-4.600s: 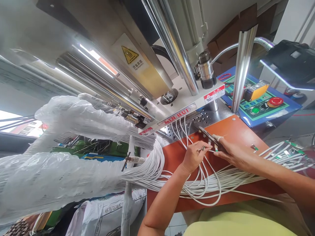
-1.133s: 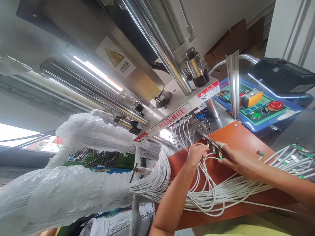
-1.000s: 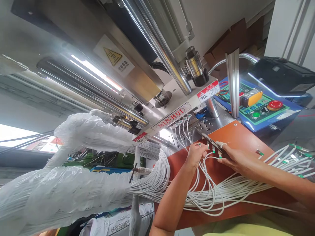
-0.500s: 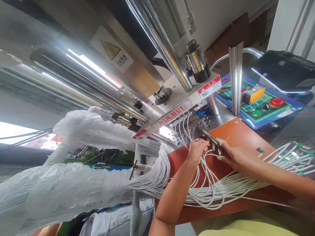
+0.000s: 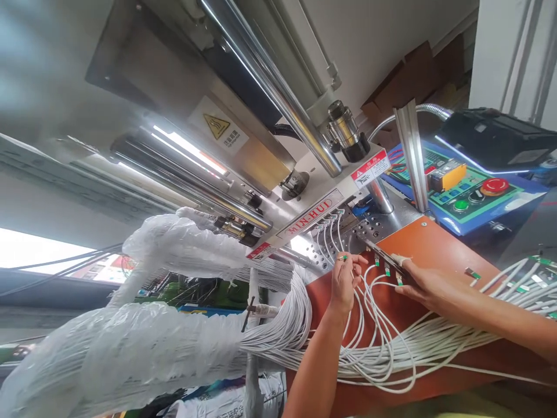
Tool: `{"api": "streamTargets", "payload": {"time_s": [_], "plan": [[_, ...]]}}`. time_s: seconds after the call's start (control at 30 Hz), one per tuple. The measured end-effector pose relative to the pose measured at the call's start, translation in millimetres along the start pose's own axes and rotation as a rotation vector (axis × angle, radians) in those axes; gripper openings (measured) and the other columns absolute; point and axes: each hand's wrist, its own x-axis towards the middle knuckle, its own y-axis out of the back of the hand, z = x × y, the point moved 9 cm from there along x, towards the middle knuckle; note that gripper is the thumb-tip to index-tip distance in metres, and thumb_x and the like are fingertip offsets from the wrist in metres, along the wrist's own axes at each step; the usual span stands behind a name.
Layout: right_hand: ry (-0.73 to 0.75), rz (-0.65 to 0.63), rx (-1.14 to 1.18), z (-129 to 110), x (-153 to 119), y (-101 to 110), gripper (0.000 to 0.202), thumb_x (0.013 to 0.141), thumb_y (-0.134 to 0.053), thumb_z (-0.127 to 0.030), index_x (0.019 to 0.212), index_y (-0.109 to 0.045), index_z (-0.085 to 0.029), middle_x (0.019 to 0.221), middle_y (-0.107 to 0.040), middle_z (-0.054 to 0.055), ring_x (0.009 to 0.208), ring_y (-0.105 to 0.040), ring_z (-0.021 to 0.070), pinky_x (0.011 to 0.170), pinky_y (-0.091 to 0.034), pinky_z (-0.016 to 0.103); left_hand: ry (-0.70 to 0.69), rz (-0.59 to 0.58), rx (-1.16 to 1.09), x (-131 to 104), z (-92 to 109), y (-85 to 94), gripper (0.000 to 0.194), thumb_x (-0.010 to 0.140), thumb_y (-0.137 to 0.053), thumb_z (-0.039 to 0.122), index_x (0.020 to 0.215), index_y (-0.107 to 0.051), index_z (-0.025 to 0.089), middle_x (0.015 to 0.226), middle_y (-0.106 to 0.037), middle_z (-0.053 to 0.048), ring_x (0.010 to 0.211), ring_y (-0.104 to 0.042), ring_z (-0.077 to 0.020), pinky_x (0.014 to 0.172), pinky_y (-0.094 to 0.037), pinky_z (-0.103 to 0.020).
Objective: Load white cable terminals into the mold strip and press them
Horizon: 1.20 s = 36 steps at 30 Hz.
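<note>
My left hand (image 5: 345,281) pinches a white cable by its small green connector end (image 5: 343,258), just in front of the machine's metal plate. To its right, my right hand (image 5: 418,278) grips a narrow dark metal bar (image 5: 383,256). Several green-ended connectors (image 5: 387,271) sit along the near side of that bar, with white cables (image 5: 369,302) looping down from them. The bar's far end rests by the perforated metal plate (image 5: 369,224). More white cables (image 5: 333,229) run into the machine under the MIN-HUI plate (image 5: 310,217).
A large bundle of white cables (image 5: 404,348) crosses the orange-red table (image 5: 439,247). Plastic-wrapped cable bundles (image 5: 174,342) hang at the left. The blue control panel (image 5: 474,191) with a red button stands at the right, beside a metal post (image 5: 411,154).
My left hand has moved away from the bar to the left, drawing apart with a green connector end. My right hand stays on the bar. The camera view has shifted slightly.
</note>
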Motion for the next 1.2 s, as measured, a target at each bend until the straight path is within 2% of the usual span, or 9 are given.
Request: {"api": "streamTargets", "payload": {"time_s": [0.13, 0.23, 0.37, 0.43, 0.53, 0.67, 0.93, 1.1, 1.2], "plan": [[-0.002, 0.002, 0.011, 0, 1, -2, 0.051, 0.094, -0.045, -0.051, 0.138, -0.044, -0.026, 0.095, -0.073, 0.007, 0.083, -0.069, 0.0275, 0.068, -0.045, 0.033, 0.045, 0.025, -0.008, 1, -5, 5.8, 0.042, 0.082, -0.074, 0.051, 0.099, -0.067, 0.012, 0.087, -0.070, -0.008, 0.058, -0.044, -0.0058, 0.047, -0.022, -0.017], [-0.012, -0.023, -0.005, 0, 2, -4, 0.048, 0.094, -0.042, -0.050, 0.136, -0.044, -0.025, 0.092, -0.072, 0.007, 0.081, -0.068, 0.0272, 0.067, -0.044, 0.033, 0.137, -0.033, 0.066, 4, -12, 6.5, 0.048, 0.080, -0.074, 0.052, 0.103, -0.070, 0.010, 0.067, -0.061, -0.001, 0.049, -0.032, -0.0041, 0.046, -0.015, -0.020], [-0.026, -0.070, -0.050, -1, 2, -6, 0.051, 0.095, -0.037, -0.050, 0.139, -0.037, -0.024, 0.093, -0.070, 0.008, 0.083, -0.068, 0.0282, 0.068, -0.042, 0.034, 0.290, -0.208, 0.195, 14, -19, -6.7, 0.035, 0.076, -0.068, 0.048, 0.077, -0.065, 0.013, 0.051, -0.035, 0.008, 0.044, -0.019, -0.0043, 0.046, -0.006, -0.025], [-0.029, -0.084, -0.061, -3, 1, -5, 0.052, 0.095, -0.036, -0.050, 0.140, -0.035, -0.024, 0.092, -0.069, 0.008, 0.083, -0.068, 0.0283, 0.068, -0.041, 0.034, 0.353, -0.286, 0.279, 21, -21, -15.5, 0.026, 0.071, -0.065, 0.039, 0.065, -0.056, 0.016, 0.049, -0.030, 0.009, 0.043, -0.016, -0.0039, 0.046, -0.005, -0.025], [-0.032, -0.108, -0.072, -8, -1, -2, 0.052, 0.095, -0.035, -0.047, 0.141, -0.032, -0.024, 0.092, -0.068, 0.007, 0.082, -0.067, 0.0279, 0.068, -0.040, 0.034, 0.416, -0.353, 0.353, 29, -23, -26.3, 0.018, 0.063, -0.059, 0.027, 0.056, -0.045, 0.018, 0.046, -0.028, 0.009, 0.041, -0.015, -0.0029, 0.046, -0.005, -0.025], [-0.042, -0.147, -0.077, -14, -3, 2, 0.048, 0.095, -0.035, -0.046, 0.136, -0.034, -0.022, 0.090, -0.067, 0.007, 0.078, -0.066, 0.0271, 0.066, -0.038, 0.033, 0.444, -0.366, 0.382, 36, -26, -31.1, 0.015, 0.059, -0.054, 0.021, 0.053, -0.041, 0.019, 0.045, -0.026, 0.009, 0.041, -0.015, -0.0024, 0.046, -0.005, -0.023], [-0.031, -0.139, -0.075, -13, -2, 2, 0.044, 0.095, -0.037, -0.045, 0.131, -0.042, -0.020, 0.091, -0.070, 0.009, 0.078, -0.066, 0.0272, 0.066, -0.038, 0.033, 0.516, -0.333, 0.418, 44, -36, -23.8, 0.017, 0.061, -0.056, 0.018, 0.054, -0.041, 0.018, 0.045, -0.026, 0.010, 0.041, -0.014, -0.0018, 0.045, -0.004, -0.020], [0.011, -0.127, -0.095, -22, -1, 7, 0.049, 0.096, -0.036, -0.044, 0.137, -0.040, -0.017, 0.093, -0.071, 0.011, 0.077, -0.066, 0.0269, 0.063, -0.038, 0.033, 0.553, -0.313, 0.419, 47, -38, -20.3, 0.014, 0.066, -0.059, 0.023, 0.057, -0.049, 0.017, 0.046, -0.027, 0.009, 0.039, -0.014, -0.0024, 0.044, -0.003, -0.021], [0.004, -0.132, -0.155, -18, -2, 7, 0.054, 0.096, -0.039, -0.042, 0.143, -0.037, -0.017, 0.091, -0.072, 0.010, 0.078, -0.069, 0.0293, 0.060, -0.037, 0.033, 0.544, -0.298, 0.417, 44, -37, -21.5, 0.014, 0.067, -0.060, 0.026, 0.061, -0.053, 0.016, 0.049, -0.030, 0.009, 0.040, -0.017, -0.0026, 0.045, -0.006, -0.021]]}}
